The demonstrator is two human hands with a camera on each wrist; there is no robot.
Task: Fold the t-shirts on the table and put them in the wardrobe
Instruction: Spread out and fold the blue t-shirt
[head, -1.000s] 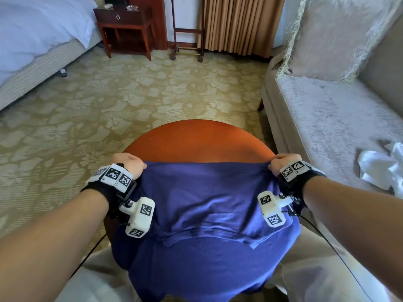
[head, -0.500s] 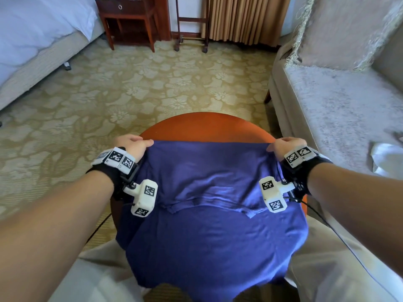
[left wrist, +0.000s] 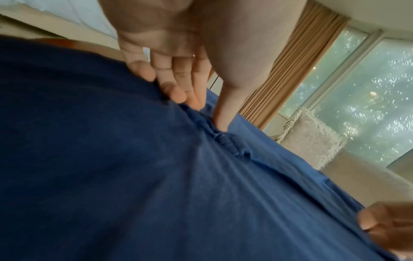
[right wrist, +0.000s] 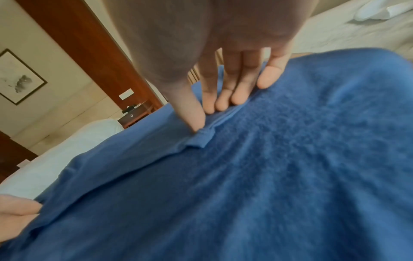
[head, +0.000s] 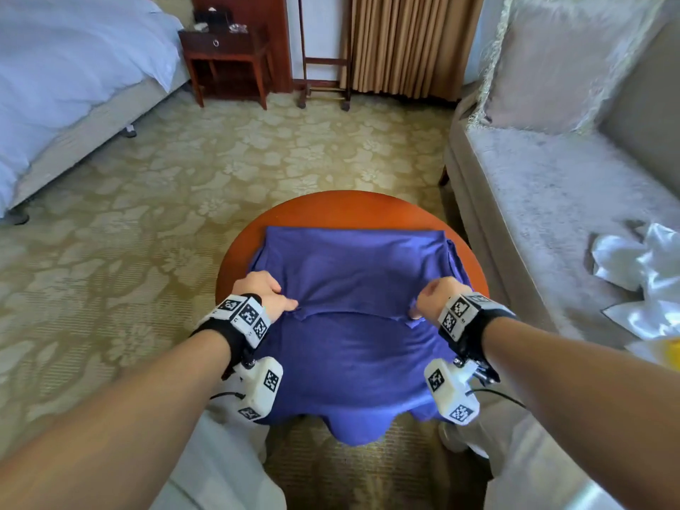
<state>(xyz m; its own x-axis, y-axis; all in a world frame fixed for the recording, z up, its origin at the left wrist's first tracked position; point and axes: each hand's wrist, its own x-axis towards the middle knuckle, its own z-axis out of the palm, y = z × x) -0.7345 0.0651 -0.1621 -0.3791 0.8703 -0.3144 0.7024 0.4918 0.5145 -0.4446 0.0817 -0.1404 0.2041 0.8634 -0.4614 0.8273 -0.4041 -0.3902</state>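
Note:
A blue t-shirt (head: 349,274) lies on a small round wooden table (head: 353,207), its far part doubled back in a fold and its near part hanging over the table's front edge. My left hand (head: 270,298) pinches the folded layer's hem at its left end, thumb against fingers (left wrist: 174,91) on the cloth (left wrist: 156,176). My right hand (head: 434,298) pinches the same hem at its right end; thumb and fingers (right wrist: 220,104) squeeze a small tuck of blue fabric (right wrist: 268,167). No wardrobe is in view.
A grey sofa (head: 552,200) with a fringed cushion (head: 559,57) stands close on the right; a crumpled white cloth (head: 640,270) lies on its seat. A bed (head: 66,79) is at the far left, a dark nightstand (head: 228,57) and curtains (head: 404,42) behind. Patterned carpet surrounds the table.
Both hands carried the shirt's edge forward over the table, then drew back toward me, leaving the far part folded over; they now pinch the hem near the table's middle.

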